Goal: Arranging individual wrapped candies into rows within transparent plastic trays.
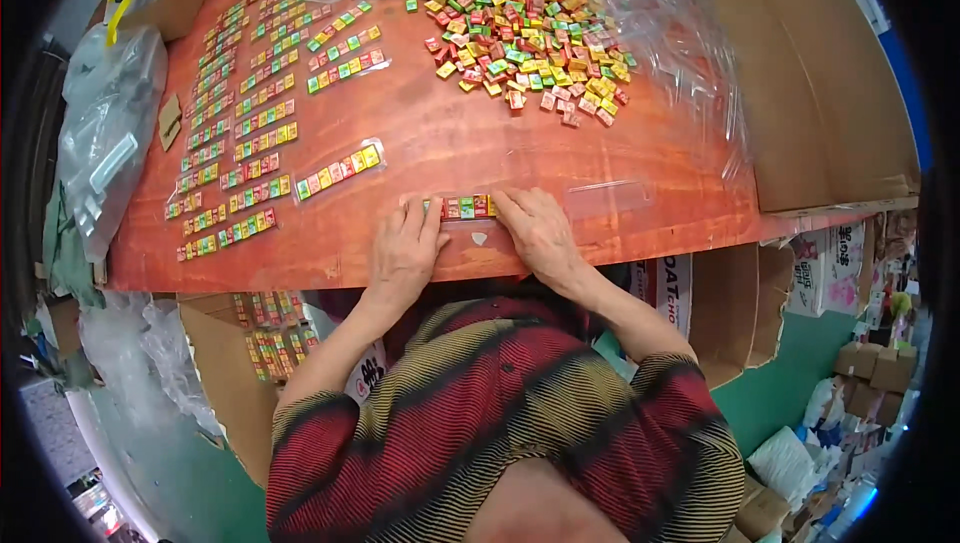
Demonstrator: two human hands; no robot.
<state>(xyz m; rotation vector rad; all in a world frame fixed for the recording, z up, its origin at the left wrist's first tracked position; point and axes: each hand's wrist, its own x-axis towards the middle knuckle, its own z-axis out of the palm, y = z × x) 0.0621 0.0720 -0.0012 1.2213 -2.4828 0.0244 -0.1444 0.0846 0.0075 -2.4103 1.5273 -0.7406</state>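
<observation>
A short row of small coloured boxes (466,207), red, green, pink and yellow, lies near the front edge of the table. My left hand (403,251) has its fingers closed about the row's left end. At the right end, the fingers of my right hand (541,235) press against the boxes. My fingers hide both ends of the row, and whether a plastic tray sits under it is hard to make out. Right of my right hand lies a clear plastic tray (610,199). A filled row of boxes in clear plastic (340,172) rests to the left, beyond my left hand.
A big heap of loose little boxes (530,28) covers the table's far middle. Columns of filled rows (265,116) stand at left. Clear plastic (685,33) lies beside a large carton (810,73) at right. Below the table's left edge, an open carton (225,343) holds more rows.
</observation>
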